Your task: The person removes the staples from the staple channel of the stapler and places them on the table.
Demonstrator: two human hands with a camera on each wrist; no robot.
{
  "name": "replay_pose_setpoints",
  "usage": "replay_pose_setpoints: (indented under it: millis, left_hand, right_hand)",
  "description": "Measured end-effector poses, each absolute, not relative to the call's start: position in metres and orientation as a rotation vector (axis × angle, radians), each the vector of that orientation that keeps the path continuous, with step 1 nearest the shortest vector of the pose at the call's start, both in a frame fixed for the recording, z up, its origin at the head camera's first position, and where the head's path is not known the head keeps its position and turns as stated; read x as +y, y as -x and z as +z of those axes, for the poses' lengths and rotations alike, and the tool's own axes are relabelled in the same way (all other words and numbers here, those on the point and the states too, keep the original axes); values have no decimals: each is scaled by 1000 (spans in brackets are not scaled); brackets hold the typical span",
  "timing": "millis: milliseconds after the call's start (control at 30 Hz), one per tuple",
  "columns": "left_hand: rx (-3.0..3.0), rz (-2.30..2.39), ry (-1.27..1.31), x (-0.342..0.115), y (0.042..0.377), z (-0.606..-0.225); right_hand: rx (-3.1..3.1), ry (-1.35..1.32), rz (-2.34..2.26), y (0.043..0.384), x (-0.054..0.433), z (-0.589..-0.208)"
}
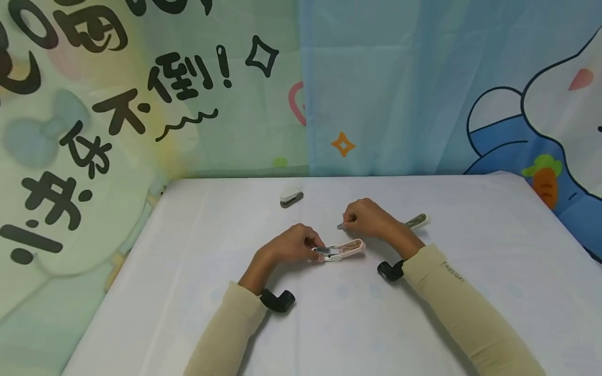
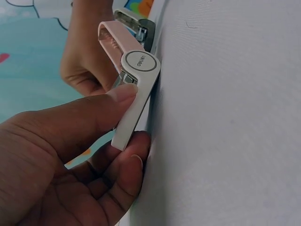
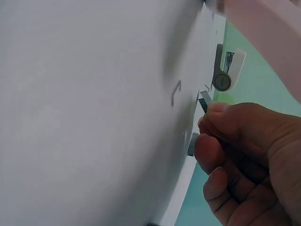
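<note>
My left hand [image 1: 292,244] grips a pink and white stapler [image 1: 350,247] by its base, just above the white table. The stapler's pink top is swung up from its white base [image 2: 134,113], with the thumb lying along the metal part. To its right and farther back, my right hand [image 1: 369,218] pinches a small strip of staples [image 3: 206,100] between thumb and fingertips. Under that hand, in the right wrist view, a bent loose staple [image 3: 176,93] lies on the cloth. Another small grey piece [image 3: 192,144] shows beyond the fingers, partly hidden.
A white and grey stapler [image 1: 291,198] stands toward the back of the table [image 1: 226,209]. Behind my right wrist lies another stapler, grey-green and white [image 1: 416,221], partly covered by the arm. Printed curtains [image 1: 367,94] hang along the far edge.
</note>
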State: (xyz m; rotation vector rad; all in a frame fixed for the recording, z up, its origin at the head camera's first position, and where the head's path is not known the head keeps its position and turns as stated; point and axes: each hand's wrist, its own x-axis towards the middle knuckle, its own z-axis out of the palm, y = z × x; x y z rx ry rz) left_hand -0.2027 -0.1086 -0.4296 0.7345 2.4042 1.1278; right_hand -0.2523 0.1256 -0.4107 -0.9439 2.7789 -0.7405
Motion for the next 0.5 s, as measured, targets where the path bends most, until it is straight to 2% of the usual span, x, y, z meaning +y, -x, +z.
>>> replay_pose_setpoints:
  millis: [500]
  left_hand:
    - [2408,1118,-750,-109,202,-428]
  right_hand:
    - [2754,966,-764,251,140,-409]
